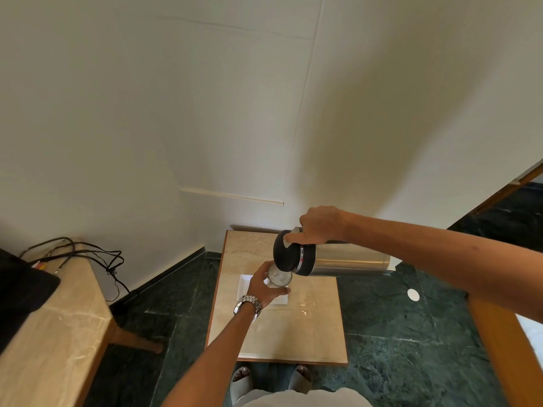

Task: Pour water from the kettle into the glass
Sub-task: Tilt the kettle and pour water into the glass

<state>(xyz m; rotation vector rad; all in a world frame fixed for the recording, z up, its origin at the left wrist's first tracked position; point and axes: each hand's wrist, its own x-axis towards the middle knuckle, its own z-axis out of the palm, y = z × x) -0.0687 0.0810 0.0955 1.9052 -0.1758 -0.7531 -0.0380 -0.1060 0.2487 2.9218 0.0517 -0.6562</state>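
Note:
The steel kettle [346, 261] with a black top is tipped on its side above the small table, its mouth pointing left and down. My right hand [318, 224] grips its handle from above, thumb on the lid. Just under the kettle's mouth is a clear glass [279, 278], lifted above a white tray [245, 284]. My left hand [264, 286], with a metal watch on the wrist, wraps around the glass from the left. Water shows in the glass; the stream itself is hidden by the kettle's black top.
The small beige stone table [282, 333] has a wooden rim and stands against the white wall. A longer stone-topped table [53, 324] with black cables [88, 254] and a dark object is at the left. Dark green floor surrounds both. My feet are at the table's near edge.

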